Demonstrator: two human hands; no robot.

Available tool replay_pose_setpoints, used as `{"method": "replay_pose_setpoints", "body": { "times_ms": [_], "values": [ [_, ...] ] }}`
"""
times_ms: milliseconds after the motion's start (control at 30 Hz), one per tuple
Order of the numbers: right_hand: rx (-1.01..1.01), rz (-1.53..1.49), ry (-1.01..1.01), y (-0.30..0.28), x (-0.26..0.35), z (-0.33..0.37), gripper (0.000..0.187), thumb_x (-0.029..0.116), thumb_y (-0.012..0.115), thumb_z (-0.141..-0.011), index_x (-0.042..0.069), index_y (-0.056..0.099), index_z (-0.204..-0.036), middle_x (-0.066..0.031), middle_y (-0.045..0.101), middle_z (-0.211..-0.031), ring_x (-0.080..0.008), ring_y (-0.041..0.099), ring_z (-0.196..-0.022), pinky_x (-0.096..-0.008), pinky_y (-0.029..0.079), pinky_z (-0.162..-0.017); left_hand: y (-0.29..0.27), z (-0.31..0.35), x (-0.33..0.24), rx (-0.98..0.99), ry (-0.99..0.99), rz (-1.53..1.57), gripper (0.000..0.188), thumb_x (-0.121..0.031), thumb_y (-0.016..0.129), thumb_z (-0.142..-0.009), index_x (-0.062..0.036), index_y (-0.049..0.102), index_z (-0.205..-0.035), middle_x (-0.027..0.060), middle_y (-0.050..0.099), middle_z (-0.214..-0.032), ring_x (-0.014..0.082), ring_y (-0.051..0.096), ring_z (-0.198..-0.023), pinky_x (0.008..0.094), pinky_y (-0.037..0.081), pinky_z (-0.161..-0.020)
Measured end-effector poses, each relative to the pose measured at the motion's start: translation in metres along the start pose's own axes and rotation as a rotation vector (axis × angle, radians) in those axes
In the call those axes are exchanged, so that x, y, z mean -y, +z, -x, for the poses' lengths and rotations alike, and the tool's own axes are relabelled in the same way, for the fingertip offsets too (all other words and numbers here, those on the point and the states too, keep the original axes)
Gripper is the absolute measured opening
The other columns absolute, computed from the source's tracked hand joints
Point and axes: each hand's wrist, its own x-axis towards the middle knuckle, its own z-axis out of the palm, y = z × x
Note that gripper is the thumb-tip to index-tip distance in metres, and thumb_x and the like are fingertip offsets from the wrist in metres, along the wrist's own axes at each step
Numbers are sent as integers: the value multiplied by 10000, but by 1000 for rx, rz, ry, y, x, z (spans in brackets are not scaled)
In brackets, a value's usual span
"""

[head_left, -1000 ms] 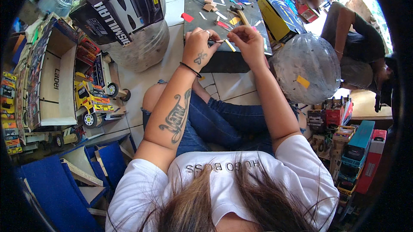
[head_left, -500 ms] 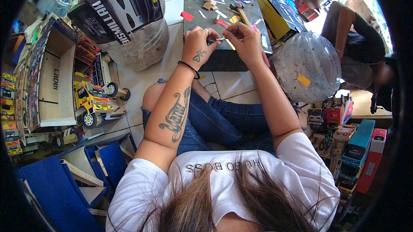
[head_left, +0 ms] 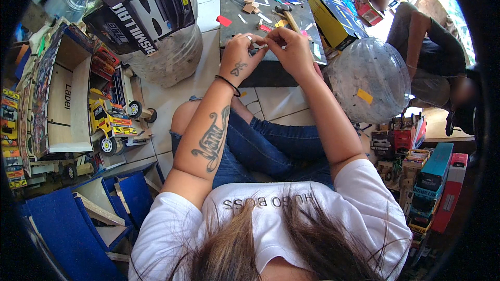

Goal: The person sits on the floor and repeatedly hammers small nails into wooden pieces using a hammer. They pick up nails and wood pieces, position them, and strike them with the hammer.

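My left hand [head_left: 243,56] and my right hand [head_left: 293,52] meet at the fingertips over the near edge of a dark work block [head_left: 229,7]. Both are closed in a pinch. Whatever lies between the fingertips is too small and too covered to name. Just beyond my right hand lies a hammer [head_left: 292,21] with a wooden handle and dark head. Around it are small wood blocks [head_left: 251,7], a red piece [head_left: 224,21], a yellow piece [head_left: 282,23] and several thin white strips [head_left: 265,18].
Large clear plastic bags stand left [head_left: 177,54] and right [head_left: 367,80] of the block. A black box [head_left: 151,10] tops the left bag. Wooden toy trucks [head_left: 107,119] and blue panels [head_left: 73,223] crowd my left; more toy vehicles [head_left: 435,177] stand right, near another person [head_left: 429,41].
My right hand has shifted slightly left and curled in, so the fingertips of both hands now meet more closely. The pale bit seen between them earlier is now mostly covered.
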Motion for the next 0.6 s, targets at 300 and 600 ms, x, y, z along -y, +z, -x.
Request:
{"method": "replay_pose_setpoints", "body": {
  "times_ms": [300,600],
  "values": [
    [-7,715,218,-44,-19,47,441,66,657,-751,35,509,-1166,-174,613,-1009,-304,577,-1016,-398,479,-835,5,0,3,-34,44,116,70,-86,658,-797,-18,655,-785,101,652,-770,228,647,-697,307,484,-632],
    [-143,172,314,-71,-35,59,360,105,568,-874,50,487,-1221,-99,578,-839,-182,581,-735,-303,474,-663,6,-1,0,-44,96,89,80,-78,649,-796,-9,635,-757,105,637,-746,226,636,-671,308,473,-605]
  ]
}}
